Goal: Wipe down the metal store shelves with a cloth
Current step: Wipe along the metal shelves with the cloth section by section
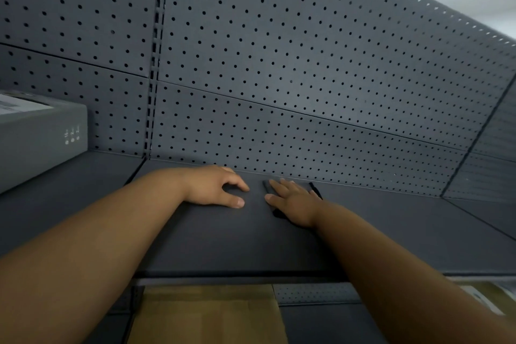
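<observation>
A dark grey metal shelf (pixel 223 246) runs across the middle of the view, backed by a perforated grey panel (pixel 279 64). My left hand (pixel 215 187) rests on the shelf near its back edge, fingers loosely curled, holding nothing. My right hand (pixel 293 198) lies flat with fingers spread, pressing down on a dark cloth (pixel 315 190). The cloth is almost the shelf's colour, and only its edges show around the hand.
A grey box (pixel 42 137) stands on the shelf at the far left. A slotted upright (pixel 156 64) divides the back panel. Below the shelf's front edge lie a brown cardboard box (pixel 206 315) and part of another package (pixel 480 299) on the lower shelf.
</observation>
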Demonstrator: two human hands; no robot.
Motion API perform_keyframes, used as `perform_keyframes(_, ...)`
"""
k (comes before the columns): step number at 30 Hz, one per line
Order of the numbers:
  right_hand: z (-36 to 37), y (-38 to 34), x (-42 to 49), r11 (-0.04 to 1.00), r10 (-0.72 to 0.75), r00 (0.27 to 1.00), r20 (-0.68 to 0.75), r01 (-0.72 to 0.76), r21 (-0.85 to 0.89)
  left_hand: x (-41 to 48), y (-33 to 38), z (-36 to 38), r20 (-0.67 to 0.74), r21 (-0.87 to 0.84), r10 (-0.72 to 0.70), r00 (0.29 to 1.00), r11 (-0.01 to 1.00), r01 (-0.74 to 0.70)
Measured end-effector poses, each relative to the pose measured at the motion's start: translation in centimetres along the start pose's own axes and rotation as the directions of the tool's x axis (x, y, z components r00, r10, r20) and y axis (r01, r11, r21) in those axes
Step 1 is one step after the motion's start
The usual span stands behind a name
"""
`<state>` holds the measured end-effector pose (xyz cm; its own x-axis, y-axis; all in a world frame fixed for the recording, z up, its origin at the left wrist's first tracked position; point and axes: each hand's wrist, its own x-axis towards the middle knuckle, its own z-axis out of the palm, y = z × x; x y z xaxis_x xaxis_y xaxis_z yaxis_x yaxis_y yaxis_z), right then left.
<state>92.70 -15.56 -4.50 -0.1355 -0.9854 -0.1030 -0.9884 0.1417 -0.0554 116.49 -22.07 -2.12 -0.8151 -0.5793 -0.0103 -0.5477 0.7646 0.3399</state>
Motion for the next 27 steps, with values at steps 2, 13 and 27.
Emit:
perform_keyframes(2, 0.1, -0.4, -1.8, 1.0, -0.018, 1.0, 0.003, 0.018, -0.001, -0.2, 0.2, 0.0, 0.004, 0.005, -0.005, 1.0, 1.0, 0.005)
perform_keyframes(13, 0.5, -1.8, -10.7, 0.993, -0.118, 0.993, -0.01, 0.118, 0.022, -0.8, 0.4, 0.2, 0.001, 0.022, -0.037, 0.999, 0.999, 0.037)
perform_keyframes(27, 0.1, -2.6, -3.7, 0.999, -0.04, 0.999, -0.021, 0.04, 0.001, -0.8, -0.1, -0.3, -0.001, 0.04, -0.085, 0.996, 0.996, 0.085)
